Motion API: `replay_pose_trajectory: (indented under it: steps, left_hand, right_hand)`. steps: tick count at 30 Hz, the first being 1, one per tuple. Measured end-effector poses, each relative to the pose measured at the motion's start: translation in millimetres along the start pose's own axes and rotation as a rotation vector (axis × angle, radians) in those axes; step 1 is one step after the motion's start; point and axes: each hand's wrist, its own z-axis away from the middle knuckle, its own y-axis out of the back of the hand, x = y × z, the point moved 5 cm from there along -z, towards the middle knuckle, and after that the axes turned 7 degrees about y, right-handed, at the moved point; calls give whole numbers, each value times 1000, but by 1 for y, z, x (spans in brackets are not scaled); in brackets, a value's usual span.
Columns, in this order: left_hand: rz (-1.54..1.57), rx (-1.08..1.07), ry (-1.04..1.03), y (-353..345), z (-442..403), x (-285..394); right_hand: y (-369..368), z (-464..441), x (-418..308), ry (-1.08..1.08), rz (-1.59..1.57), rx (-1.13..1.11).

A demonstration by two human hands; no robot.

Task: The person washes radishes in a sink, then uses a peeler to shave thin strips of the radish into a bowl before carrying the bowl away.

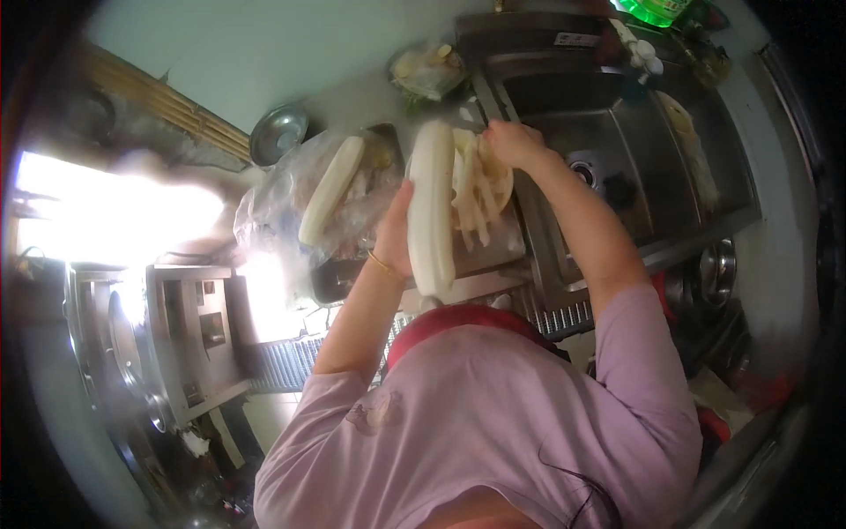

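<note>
A long, pale, radish-like vegetable (432,212) with lengthwise flat facets is held upright in front of me. My left hand (397,231) is closed around its left side. Up at the right, my right hand (515,144) has its fingers curled in, close to the vegetable's upper end. Whatever those fingers hold is too small or hidden to name. Behind the vegetable, pale strips (473,189) lie in a yellowish round bowl (507,187). A second long pale vegetable (331,190) rests on a clear plastic bag (278,207) to the left.
To the right is a metal sink (608,132) with a drain (582,171). A metal bowl (278,134) stands at the back left, and a bag of food (429,70) at the back. A green bottle (654,11) is at the far right. Bamboo poles (167,101) run along the left wall.
</note>
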Motion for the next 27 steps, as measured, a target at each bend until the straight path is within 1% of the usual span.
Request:
replay_pose_trajectory:
  steps: [1,2,4,5,7,8,10,11,13,14,15,16,17,18,20,21,24,26,27]
  left_hand:
    - [24,-65,8,-1,-3,1]
    - [7,-44,-23,1,-7,7]
    - [-16,14,-73,1,-6,16]
    - [-183,93,-175,1,-6,20]
    - [-525,245,-367,-1,-4,26]
    - [-503,219,-351,-1,-5,24]
    - [-459,170,-328,2,-3,25]
    - [-398,189,-310,6,-1,25]
    - [-267,232,-271,15,6,23]
    - [-240,205,-221,23,8,23]
    - [-213,177,-173,29,10,25]
    - [-187,147,-126,33,10,25]
    - [-232,169,-135,36,12,25]
    - [-268,141,-134,32,14,25]
    - [-339,90,-124,28,19,23]
    - [-413,103,-147,26,22,22]
    - [-638,135,-217,20,31,16]
    - [-787,158,-288,15,38,20]
    - [-732,153,-254,12,36,23]
  right_hand:
    - [-5,-2,4,-24,-95,57]
    - [-4,-10,10,-34,-182,114]
    - [-8,-8,-15,-7,-566,88]
    - [-11,-1,-32,-1,-762,77]
    - [-6,20,-69,97,-761,149]
    - [-2,26,-78,146,-760,186]
    - [-16,19,-66,183,-838,223]
    - [-23,14,-58,206,-877,240]
    - [-21,17,-37,95,-682,214]
    - [-20,21,-26,40,-582,196]
    - [-15,28,-23,29,-452,136]
    - [-14,33,-25,17,-459,119]
    - [-12,39,-28,5,-467,102]
    - [-8,48,-33,-10,-476,83]
    - [4,63,-64,118,-333,102]
    - [7,68,-74,177,-263,115]
    - [-21,49,-40,15,-232,35]
    - [-45,52,-12,-36,-386,72]
    - [-38,52,-14,-52,-455,87]
